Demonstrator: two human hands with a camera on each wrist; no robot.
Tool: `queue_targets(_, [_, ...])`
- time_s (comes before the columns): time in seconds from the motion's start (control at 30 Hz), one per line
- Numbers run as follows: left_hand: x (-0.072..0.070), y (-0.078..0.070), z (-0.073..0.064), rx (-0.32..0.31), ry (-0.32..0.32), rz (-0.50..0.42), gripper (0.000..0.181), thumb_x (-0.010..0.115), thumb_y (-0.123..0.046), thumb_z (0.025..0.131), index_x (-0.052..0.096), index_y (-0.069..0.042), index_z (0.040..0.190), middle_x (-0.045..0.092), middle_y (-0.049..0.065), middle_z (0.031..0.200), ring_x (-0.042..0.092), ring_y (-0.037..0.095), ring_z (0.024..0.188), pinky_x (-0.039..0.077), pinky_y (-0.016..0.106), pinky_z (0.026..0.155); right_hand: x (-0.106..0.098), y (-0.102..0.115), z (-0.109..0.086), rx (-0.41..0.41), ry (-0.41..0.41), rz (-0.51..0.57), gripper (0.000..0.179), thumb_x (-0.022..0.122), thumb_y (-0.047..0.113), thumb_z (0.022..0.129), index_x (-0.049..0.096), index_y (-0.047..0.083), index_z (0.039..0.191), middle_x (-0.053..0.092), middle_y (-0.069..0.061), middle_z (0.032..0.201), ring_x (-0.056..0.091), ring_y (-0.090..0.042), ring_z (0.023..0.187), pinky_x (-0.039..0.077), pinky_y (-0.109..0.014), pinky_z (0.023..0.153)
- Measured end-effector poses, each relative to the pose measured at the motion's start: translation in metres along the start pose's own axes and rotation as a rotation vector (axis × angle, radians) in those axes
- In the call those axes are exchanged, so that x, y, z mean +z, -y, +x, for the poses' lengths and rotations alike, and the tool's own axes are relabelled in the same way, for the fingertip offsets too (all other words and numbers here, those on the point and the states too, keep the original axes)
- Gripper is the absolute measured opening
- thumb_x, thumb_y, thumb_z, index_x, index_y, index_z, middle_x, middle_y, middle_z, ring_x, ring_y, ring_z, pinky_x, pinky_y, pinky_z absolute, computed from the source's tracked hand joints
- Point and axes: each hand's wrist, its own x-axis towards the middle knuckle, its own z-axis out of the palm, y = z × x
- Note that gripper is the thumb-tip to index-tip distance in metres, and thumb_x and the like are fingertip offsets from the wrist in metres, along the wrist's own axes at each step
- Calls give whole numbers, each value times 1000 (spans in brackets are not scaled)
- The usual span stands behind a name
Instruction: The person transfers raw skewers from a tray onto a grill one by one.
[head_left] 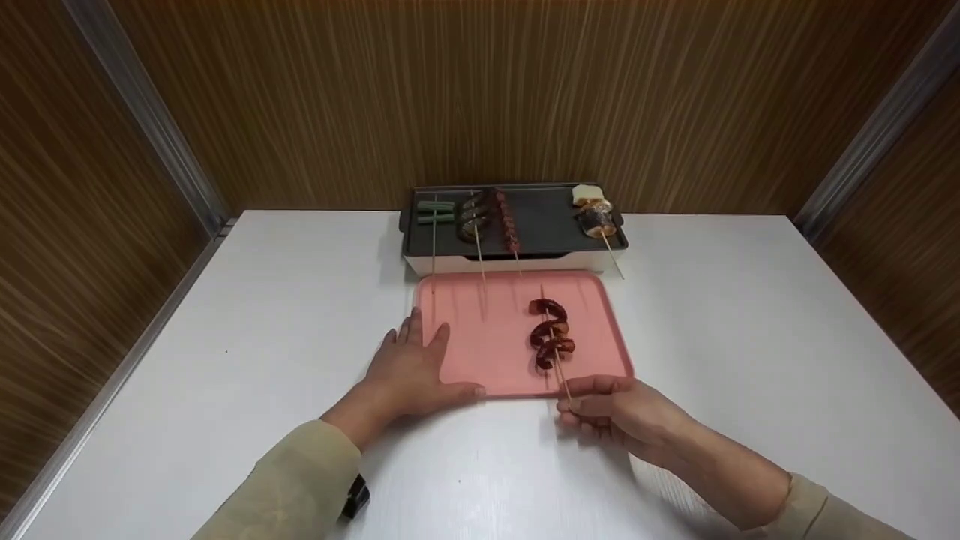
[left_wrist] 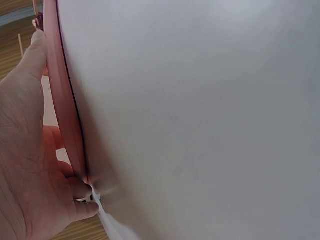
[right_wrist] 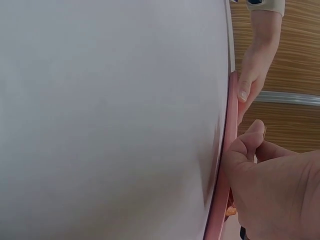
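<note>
My right hand [head_left: 630, 409] pinches the bare end of a skewer [head_left: 550, 334] between thumb and fingers. Curled, glossy reddish-brown pieces of food are threaded on its stick, over the right half of a pink tray [head_left: 480, 352]. With fingers spread, my left hand [head_left: 409, 375] rests on the tray's front left corner, its thumb along the front edge. The left wrist view has the left hand [left_wrist: 25, 160] against the tray rim [left_wrist: 65, 100]. In the right wrist view the right hand's [right_wrist: 275, 185] thumb meets the fingers, and the stick is mostly hidden.
Behind the tray stands a dark-topped grill [head_left: 544, 217] on a white base. On it lie skewers with green pieces [head_left: 435, 212], dark curled pieces [head_left: 473, 217], red pieces [head_left: 507, 221] and a fish-like chunk [head_left: 596, 219]. Wood-grain panels [head_left: 480, 90] enclose the white table [head_left: 742, 315].
</note>
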Motion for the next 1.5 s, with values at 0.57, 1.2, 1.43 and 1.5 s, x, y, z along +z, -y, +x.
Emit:
queue_targets(0.57, [-1, 0, 1, -8, 8, -4, 120, 53, -91, 85, 32, -5, 167, 8, 40, 169, 26, 54, 154, 19, 62, 126, -1, 13, -14, -65, -38, -97, 50, 62, 6, 106, 45, -14, 147, 75, -15, 117, 74, -17, 101, 58, -28, 88])
queue_targets(1.2, [-1, 2, 1, 13, 8, -22, 117, 54, -88, 86, 33, -4, 166, 9, 41, 168, 21, 52, 156, 18, 63, 125, -1, 60, -22, -170, -77, -138, 48, 63, 7, 107, 47, -10, 149, 76, -7, 112, 73, -16, 102, 57, -26, 86])
queue_targets(1.43, [-2, 1, -1, 7, 7, -16, 118, 53, -89, 86, 34, -5, 166, 9, 40, 168, 25, 56, 153, 20, 62, 125, -3, 79, -12, -202, -91, -127, 44, 62, 7, 107, 50, -9, 146, 78, -5, 108, 73, -13, 98, 56, -24, 81])
queue_targets(1.5, [-2, 1, -1, 6, 5, -14, 118, 53, -90, 86, 34, -5, 166, 10, 40, 168, 24, 55, 154, 20, 62, 125, -3, 86, -8, -205, -96, -118, 40, 61, 6, 107, 52, -9, 143, 78, -5, 107, 73, -13, 97, 55, -24, 81])
